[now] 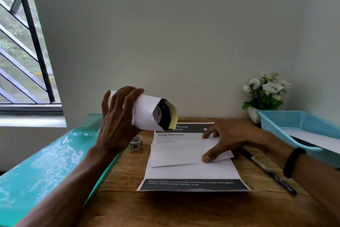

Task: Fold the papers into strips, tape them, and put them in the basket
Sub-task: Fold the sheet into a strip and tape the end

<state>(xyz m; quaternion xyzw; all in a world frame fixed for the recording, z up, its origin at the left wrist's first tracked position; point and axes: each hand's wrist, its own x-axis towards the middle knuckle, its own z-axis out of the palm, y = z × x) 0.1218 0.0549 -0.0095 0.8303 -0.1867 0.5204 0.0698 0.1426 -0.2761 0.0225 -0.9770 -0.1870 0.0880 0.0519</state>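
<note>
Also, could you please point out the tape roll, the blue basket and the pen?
tape roll (136,142), head view, on its outer printed side.
blue basket (287,122), head view, on its mesh near wall.
pen (268,170), head view, mid-barrel.

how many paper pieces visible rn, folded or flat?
4. A folded paper held up in the left hand; a folded strip under the right hand; the flat printed sheet beneath it; one sheet in the blue basket. More may be stacked unseen.

Flat sheet (193,171) reads "Change Pillow Covers"; footer begins "Throw pillows on sofa".
</note>
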